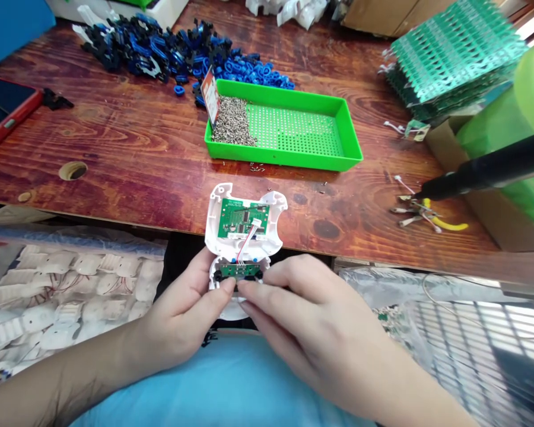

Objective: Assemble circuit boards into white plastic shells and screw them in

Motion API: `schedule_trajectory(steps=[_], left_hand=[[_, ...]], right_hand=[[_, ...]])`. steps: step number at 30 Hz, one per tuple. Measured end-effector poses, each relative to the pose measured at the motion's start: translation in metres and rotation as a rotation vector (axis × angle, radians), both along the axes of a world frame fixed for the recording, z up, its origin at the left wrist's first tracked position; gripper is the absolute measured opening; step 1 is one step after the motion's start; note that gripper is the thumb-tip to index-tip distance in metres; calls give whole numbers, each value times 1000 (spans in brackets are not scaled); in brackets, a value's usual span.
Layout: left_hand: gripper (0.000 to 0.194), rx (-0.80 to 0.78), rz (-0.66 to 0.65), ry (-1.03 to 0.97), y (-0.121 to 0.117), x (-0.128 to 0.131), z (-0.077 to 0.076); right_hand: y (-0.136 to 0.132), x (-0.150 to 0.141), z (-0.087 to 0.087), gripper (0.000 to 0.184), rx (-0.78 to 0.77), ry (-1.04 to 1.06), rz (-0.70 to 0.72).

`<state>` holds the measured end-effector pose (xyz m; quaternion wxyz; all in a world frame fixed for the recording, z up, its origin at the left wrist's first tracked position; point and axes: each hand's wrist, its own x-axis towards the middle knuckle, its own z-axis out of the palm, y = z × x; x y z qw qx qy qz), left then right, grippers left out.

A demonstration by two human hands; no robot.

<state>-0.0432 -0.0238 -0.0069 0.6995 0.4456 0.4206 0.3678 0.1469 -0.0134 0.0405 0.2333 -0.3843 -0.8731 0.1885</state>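
A white plastic housing [273,222] with a green circuit board [241,217] inside rests at the near edge of the wooden table. A red and white wire runs from that board down to a smaller dark board [241,270] in a second white piece. My left hand [187,308] grips this lower piece from the left, thumb pressed on it. My right hand [307,320] comes from the right, its fingertips pinched at the lower board beside the left thumb.
A green tray [311,127] with a heap of small screws [232,121] lies beyond the housing. Blue and black plastic parts [169,53] pile at the back. Green boards [454,59] stack at right, a black tool [485,169] juts in. Bags of white parts [66,290] sit at left.
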Motion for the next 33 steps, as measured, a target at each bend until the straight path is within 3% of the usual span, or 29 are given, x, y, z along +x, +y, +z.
schedule_trajectory(steps=[3,5,8,10,14,21,27,33], left_hand=[[50,46,-13,69,-1,0,-1],[49,75,0,108,-1,1,-1],[48,77,10,86,0,4,-1],[48,31,8,8,1,7,-1],[48,-22,37,-34,2,9,-1],[47,92,-16,170,0,3,-2],[46,103,-13,147,0,2,-5],[45,108,1,120,3,3,-4]], right_hand=[[-6,7,-9,21,-79,342,-322],[-9,7,-19,23,-280,582,-496],[-12,0,-33,20,-691,780,-427],[-12,-7,-38,18,-827,831,-344],[-11,-20,-43,11,-807,913,-348],[-17,-23,-48,13,-647,869,-395],[-15,-24,-50,11,-566,840,-424],[-13,-25,-47,12,-677,879,-377]])
